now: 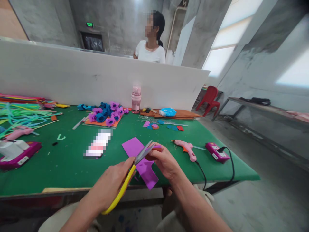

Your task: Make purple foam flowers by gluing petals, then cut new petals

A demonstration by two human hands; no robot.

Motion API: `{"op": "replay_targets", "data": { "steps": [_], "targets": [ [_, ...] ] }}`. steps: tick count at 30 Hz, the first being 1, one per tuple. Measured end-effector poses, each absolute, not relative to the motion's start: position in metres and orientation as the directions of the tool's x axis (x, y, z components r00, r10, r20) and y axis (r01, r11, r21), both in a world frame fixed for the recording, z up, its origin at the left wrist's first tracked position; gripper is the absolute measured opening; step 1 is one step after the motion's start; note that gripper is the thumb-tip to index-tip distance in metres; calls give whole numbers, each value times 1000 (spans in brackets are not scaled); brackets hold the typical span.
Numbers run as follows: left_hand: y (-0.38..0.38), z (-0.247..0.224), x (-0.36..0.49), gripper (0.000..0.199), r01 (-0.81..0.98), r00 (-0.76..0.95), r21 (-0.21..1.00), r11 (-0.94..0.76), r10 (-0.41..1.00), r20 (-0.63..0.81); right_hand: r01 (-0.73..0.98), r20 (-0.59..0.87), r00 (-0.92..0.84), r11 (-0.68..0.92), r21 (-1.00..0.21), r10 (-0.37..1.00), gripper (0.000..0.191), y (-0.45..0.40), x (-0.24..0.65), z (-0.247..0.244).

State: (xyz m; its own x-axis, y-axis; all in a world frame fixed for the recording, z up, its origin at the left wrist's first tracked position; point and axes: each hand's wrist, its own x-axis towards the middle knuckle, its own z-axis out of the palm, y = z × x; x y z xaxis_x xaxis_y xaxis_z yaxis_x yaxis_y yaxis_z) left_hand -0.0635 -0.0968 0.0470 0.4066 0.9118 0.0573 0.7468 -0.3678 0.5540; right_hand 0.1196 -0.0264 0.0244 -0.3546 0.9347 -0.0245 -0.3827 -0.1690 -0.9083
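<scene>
My left hand [117, 178] is wrapped round the yellow handles of a pair of scissors [143, 152], whose blades point up and to the right. Close to the blade tips, my right hand [163, 159] pinches a small purple piece [156, 147], partly hidden by the fingers; its material looks like felt or foam. Below the blades, a larger purple sheet [147, 175] with a cut edge hangs toward the table's front edge. Another flat purple part [132, 146] lies behind the scissors; I cannot tell whether the two are joined.
Right of my hands lie a pink glue gun [185, 146] and a magenta power strip [217, 153], with cords over the edge. A phone [98, 144] lies left. Behind are blue and purple flowers [105, 112] and a pink bottle [136, 100]. A person [152, 48] stands beyond the white partition [96, 77].
</scene>
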Motion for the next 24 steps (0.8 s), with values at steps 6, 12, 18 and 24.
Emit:
{"op": "replay_targets", "data": {
  "steps": [6, 12, 18, 24],
  "targets": [
    [-96, 45, -65, 38, 785, 388, 502, -363, 920, 58, -380, -40, -341, -177, -908, 939, 15, -26, 118, 24],
    [-94, 39, -67, 42, 808, 361, 471, -352, 930, 76, -374, -46, -317, -170, -912, 947, 12, -27, 118, 25],
    [-94, 39, -67, 44, 788, 365, 500, -360, 926, 91, -373, -53, -328, -181, -910, 943, 13, -28, 118, 27],
    [-95, 44, -66, 40, 774, 374, 527, -351, 925, 66, -370, -35, -338, -167, -914, 941, 10, -27, 118, 26]
  ]
}}
